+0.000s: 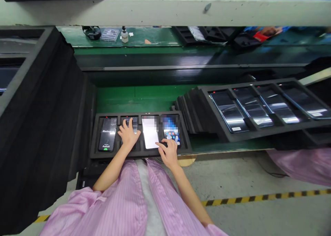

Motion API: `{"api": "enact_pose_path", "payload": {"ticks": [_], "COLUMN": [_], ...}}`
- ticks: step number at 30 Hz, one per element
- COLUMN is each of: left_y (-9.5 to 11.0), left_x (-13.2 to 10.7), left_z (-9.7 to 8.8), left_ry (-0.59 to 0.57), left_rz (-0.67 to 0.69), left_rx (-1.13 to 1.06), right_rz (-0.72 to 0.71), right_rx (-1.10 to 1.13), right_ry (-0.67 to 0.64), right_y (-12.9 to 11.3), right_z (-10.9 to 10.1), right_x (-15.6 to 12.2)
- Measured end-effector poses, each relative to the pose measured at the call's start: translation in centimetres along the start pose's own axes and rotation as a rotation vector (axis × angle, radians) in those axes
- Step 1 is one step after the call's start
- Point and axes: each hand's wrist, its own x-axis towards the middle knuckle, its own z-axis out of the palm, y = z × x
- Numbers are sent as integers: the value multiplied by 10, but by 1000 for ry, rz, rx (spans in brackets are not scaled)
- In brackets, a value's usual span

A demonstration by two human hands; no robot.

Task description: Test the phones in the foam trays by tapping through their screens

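Observation:
A black foam tray [141, 154] lies in front of me with several smartphones in its slots. The leftmost smartphone [107, 137] shows "Blackview" and an Android logo. My left hand [129, 134] lies with spread fingers over the second smartphone [134, 123], whose screen is dark and partly covered. The third smartphone [149, 134] has a bright white screen, its upper part pixelated. Over the lower part of the third and fourth phones is my right hand [169, 153], fingers apart, index fingertip at the white screen's lower right. The fourth smartphone [170, 125] shows a blue home screen with app icons.
On the right, a stack of foam trays carries a top tray [258, 132] of dark phones. A tall stack of black trays [49, 108] rises on the left. Across the green bench [137, 98] stand a small bottle [124, 35] and a clear plastic box [110, 35].

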Motion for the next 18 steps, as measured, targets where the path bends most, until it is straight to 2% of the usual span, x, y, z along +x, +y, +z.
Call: {"api": "enact_pose_path", "payload": {"ticks": [8, 13, 18], "left_y": [-1, 0, 1], "left_x": [1, 0, 0], "left_z": [-2, -5, -4], "left_ry": [-22, -18, -24], "left_rz": [-4, 8, 17], "left_rx": [22, 28, 34], "right_rz": [56, 26, 62], "right_rx": [196, 196, 143], "right_ry": [99, 148, 281], "right_y": [7, 8, 11], "right_z": [7, 9, 8], "right_x": [-5, -3, -6]}}
